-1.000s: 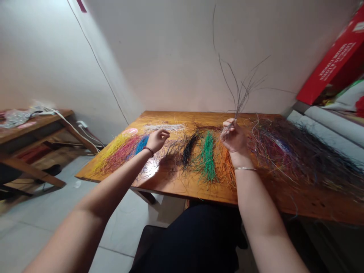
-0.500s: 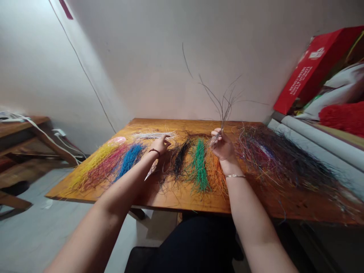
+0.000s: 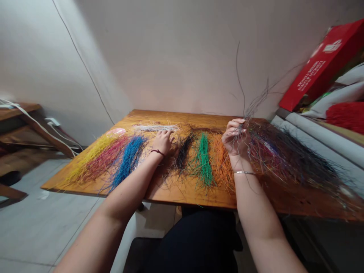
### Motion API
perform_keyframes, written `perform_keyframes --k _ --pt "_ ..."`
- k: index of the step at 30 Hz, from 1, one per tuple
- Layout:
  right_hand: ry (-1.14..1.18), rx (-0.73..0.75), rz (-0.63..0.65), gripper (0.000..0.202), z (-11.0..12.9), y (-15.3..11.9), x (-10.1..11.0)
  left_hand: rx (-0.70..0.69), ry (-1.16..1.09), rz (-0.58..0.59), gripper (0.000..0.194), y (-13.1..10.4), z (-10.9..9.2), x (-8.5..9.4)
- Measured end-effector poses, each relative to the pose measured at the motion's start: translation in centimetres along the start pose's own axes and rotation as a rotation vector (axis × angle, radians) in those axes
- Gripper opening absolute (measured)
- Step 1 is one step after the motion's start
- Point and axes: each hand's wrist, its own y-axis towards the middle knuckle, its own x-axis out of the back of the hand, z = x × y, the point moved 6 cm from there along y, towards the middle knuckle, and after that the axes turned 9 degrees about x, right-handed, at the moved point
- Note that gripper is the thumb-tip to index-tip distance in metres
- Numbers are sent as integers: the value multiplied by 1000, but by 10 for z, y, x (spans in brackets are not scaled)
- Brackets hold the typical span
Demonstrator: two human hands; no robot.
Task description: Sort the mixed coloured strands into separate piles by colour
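Note:
My right hand (image 3: 236, 137) is closed on a loose bunch of thin grey strands (image 3: 256, 100), raised over the right half of the wooden table (image 3: 170, 191). The strands fan out above the fist. My left hand (image 3: 163, 142) is low over the table with its fingers apart, just in front of a white bundle (image 3: 155, 128). Between my hands lie a black bundle (image 3: 184, 151), a green one (image 3: 205, 159) and an orange one (image 3: 224, 163). Left of my left hand are blue (image 3: 129, 159), pink (image 3: 106, 157) and yellow (image 3: 88, 159) bundles.
A large tangled pile of dark and purple strands (image 3: 301, 159) covers the table's right side. Beyond it stand a red box (image 3: 318, 64) and pale rolls (image 3: 327, 132). A wooden bench (image 3: 45, 132) with white cables is at the far left.
My right hand has moved right with the grey strands, which now lean to the right. My left hand has turned palm down, its fingers lower near the white bundle. The view has shifted slightly.

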Motion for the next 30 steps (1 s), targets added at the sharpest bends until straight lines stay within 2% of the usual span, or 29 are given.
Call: perform_keyframes --k 3,5,7,9,11,13,16,18,21,25,28,30 --pt "46 -63 87 5 -9 -2 -7 -17 -132 -127 35 -2 -9 28" --pt "26 -80 122 7 -13 -3 -11 -25 -290 -49 34 -4 -18 38" --pt "-25 -81 144 9 -16 -2 -13 -91 -500 222 37 -12 -35 38" --pt "-64 -95 187 11 -19 -2 -16 -212 -710 594 42 -30 -59 36" --pt "-84 -116 248 13 -21 -2 -19 -324 -853 913 48 -55 -81 40" --pt "-123 -111 264 13 -22 -1 -19 -387 -941 1138 53 -78 -97 46" --pt "-220 -62 206 12 -20 2 -14 -433 -1016 1359 61 -104 -111 53" --pt "-275 -44 174 12 -20 2 -12 -444 -1028 1446 64 -116 -116 53" --pt "-330 -60 167 12 -23 3 -10 -444 -995 1507 62 -126 -119 47" --pt "-388 -78 205 11 -24 3 -8 -440 -1035 1584 45 -134 -122 42" --pt "-473 -25 185 7 -20 4 -8 -412 -1110 1652 37 -132 -119 48" --pt "-551 28 108 5 -16 5 -5 -402 -1140 1706 35 -127 -114 56"
